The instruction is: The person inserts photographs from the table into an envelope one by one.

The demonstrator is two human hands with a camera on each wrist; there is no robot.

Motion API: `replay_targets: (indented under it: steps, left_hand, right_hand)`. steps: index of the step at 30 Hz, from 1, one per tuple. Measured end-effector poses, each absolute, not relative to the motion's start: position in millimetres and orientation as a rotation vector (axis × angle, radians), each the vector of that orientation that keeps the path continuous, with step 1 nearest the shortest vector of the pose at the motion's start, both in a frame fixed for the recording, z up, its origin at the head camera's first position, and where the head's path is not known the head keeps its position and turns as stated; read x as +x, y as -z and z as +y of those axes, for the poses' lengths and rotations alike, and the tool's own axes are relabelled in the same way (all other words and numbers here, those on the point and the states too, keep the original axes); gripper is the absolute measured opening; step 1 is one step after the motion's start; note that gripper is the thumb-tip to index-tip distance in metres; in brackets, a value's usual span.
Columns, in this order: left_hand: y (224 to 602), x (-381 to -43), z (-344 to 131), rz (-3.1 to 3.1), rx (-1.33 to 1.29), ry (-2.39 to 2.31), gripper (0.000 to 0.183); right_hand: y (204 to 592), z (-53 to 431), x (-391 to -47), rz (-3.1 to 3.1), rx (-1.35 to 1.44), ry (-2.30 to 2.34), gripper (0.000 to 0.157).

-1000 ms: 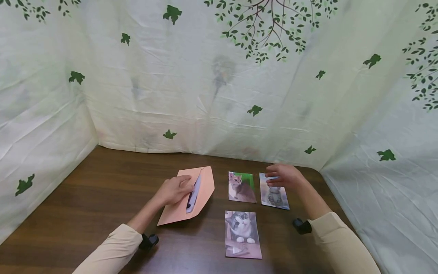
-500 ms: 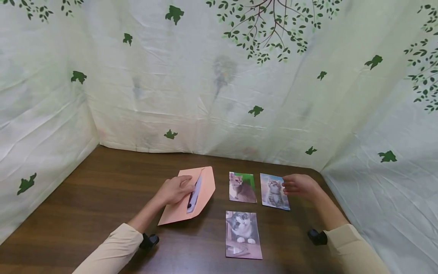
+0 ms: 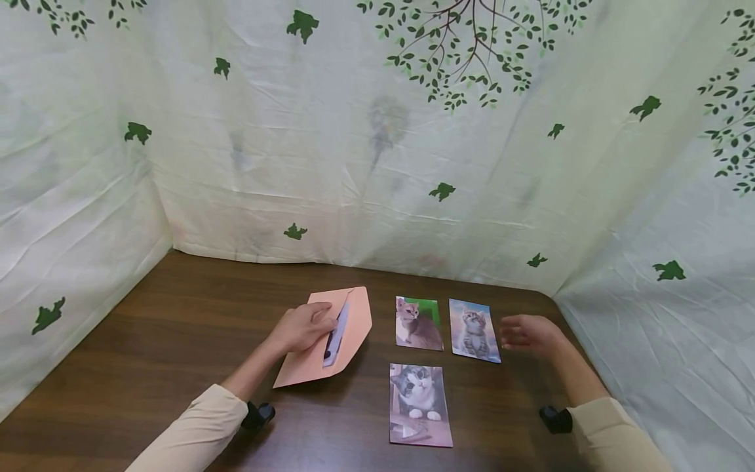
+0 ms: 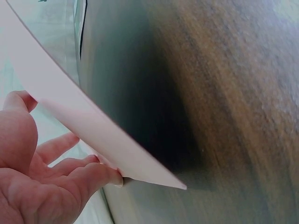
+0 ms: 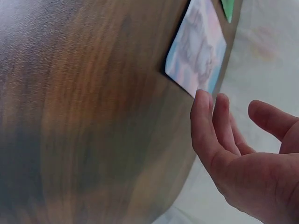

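Note:
My left hand (image 3: 303,328) grips a peach envelope (image 3: 352,337), which is tilted above the table with its flap toward the right. A pale card with dark marks (image 3: 335,342) shows in the envelope's opening. In the left wrist view, the fingers spread behind the envelope (image 4: 84,121). My right hand (image 3: 531,335) hovers just right of a photo of a grey tabby kitten (image 3: 474,331), fingers loosely bent and holding nothing. To its left lies a photo of a sitting cat on green (image 3: 417,324). Nearer me lies a photo of a grey-and-white cat (image 3: 420,406).
The brown wooden table (image 3: 177,354) has a rounded far right corner. A white curtain (image 3: 330,164) with green leaf prints encloses its back and sides. Black wrist cameras (image 3: 257,415) sit at both cuffs.
My right hand has drawn back to the right, off the tabby kitten photo, which now shows fully. The left hand and envelope hold still.

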State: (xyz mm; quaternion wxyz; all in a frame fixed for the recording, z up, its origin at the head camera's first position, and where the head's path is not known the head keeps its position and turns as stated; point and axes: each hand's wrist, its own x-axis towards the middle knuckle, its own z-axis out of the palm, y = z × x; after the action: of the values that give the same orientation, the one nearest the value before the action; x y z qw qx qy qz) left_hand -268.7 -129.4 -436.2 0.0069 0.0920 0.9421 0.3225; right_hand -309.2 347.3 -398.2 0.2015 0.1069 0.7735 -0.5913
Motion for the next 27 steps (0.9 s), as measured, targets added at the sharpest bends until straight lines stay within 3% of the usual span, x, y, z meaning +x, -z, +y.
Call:
replay_targets:
  steps: [27]
  left_hand:
    - [436.9,-268.8,-129.4,2.932,0.251,-1.009,0.053]
  right_hand:
    - [421.8,347.4,-309.7,2.098,0.450,1.673,0.055]
